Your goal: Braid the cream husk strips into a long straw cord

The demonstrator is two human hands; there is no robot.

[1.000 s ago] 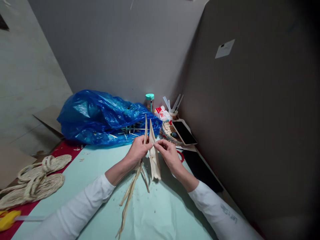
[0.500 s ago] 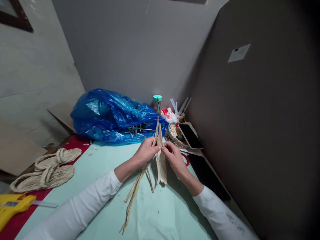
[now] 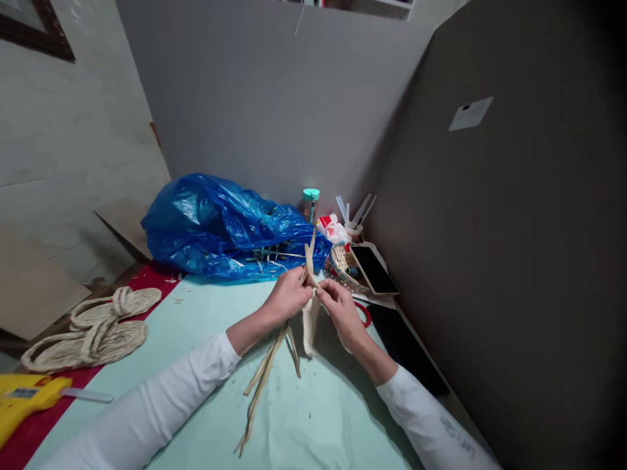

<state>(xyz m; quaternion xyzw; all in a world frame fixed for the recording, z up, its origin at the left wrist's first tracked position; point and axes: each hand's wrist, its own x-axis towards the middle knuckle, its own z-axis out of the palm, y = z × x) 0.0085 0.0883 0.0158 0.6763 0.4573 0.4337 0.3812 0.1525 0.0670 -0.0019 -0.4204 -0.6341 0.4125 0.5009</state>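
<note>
Above the middle of the table, my left hand [image 3: 290, 294] is closed around pale dried plant strips [image 3: 309, 329]. Part of the strips sticks up above my fingers, and a wider piece hangs below between my hands. My right hand [image 3: 337, 307] pinches the edge of the same strip close to my left fingertips. Several thin brown dried strands [image 3: 264, 375] trail from under my left hand down across the pale green table cover [image 3: 304, 431]. How the strips cross inside my fingers is hidden.
A blue plastic bag [image 3: 220, 228] with strips at its mouth lies behind my hands. Right of it are a small woven basket [image 3: 343, 264], a phone [image 3: 375, 269] and a red tape ring [image 3: 363, 314]. Woven sandals [image 3: 98, 339] and a yellow glue gun [image 3: 29, 398] sit left.
The wide strip, flat and upright before, is now folded or twisted at my fingers, its lower part narrower. My hands have barely shifted. The camera view has moved slightly.
</note>
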